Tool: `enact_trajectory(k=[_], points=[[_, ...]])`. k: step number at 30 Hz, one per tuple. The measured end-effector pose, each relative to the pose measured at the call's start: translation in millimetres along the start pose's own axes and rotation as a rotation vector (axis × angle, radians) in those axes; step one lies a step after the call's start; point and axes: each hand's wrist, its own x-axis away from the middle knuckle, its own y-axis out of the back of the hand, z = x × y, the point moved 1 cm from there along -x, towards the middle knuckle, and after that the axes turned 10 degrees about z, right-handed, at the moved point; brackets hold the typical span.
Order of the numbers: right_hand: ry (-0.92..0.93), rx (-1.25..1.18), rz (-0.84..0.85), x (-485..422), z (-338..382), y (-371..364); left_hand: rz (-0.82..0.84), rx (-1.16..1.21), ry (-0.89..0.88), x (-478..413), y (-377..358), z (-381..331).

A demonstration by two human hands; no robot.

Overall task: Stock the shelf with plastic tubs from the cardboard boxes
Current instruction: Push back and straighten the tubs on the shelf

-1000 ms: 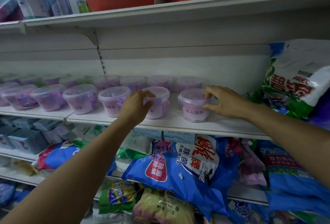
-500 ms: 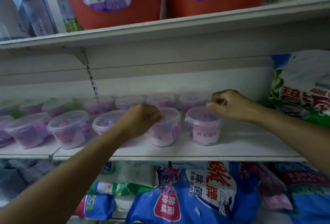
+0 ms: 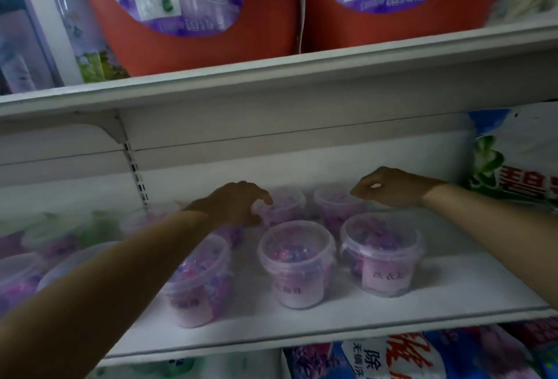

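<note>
Plastic tubs (image 3: 297, 267): clear, lidded, filled with pink and purple contents, standing upright in two rows on the white shelf (image 3: 453, 288).

Front row: three tubs sharp enough to count. The left front tub (image 3: 199, 282) is partly hidden by the left forearm. The middle one and the right front tub (image 3: 382, 258) stand just beside each other, both with pale labels facing out. Further tubs run off to the left, too blurred to count.

Back row: rear middle tub (image 3: 287, 208) and rear right tub (image 3: 335, 206), close together and directly behind the front pair.

Left hand (image 3: 232, 203): reaches in over the front row. Its fingers (image 3: 255, 217) are curled round the left side of the rear middle tub, thumb lying over the lid edge, so it has hold of that tub.

Right hand (image 3: 392, 187): hovers at the back of the shelf, above and to the right of the rear right tub. Its fingers (image 3: 357, 193) are curled inward, tips near the lid rim. Contact with the rim cannot be resolved.

Surroundings: upper shelf (image 3: 271, 76) carries orange jugs (image 3: 196, 46) with purple labels. A green and white bag (image 3: 513, 167) stands at the right end of the shelf. Blue bags (image 3: 392, 357) lie on the level below.
</note>
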Motion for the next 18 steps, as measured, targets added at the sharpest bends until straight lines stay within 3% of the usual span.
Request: enact_trajectory(k=[9, 18], points=[[0.056, -0.146, 0.04, -15, -15, -9, -0.108, 0.116, -0.049, -21, -7, -2], [0.011, -0.045, -0.046, -13, -38, -2, -0.192, 0.13, -0.065, -43, -10, -30]])
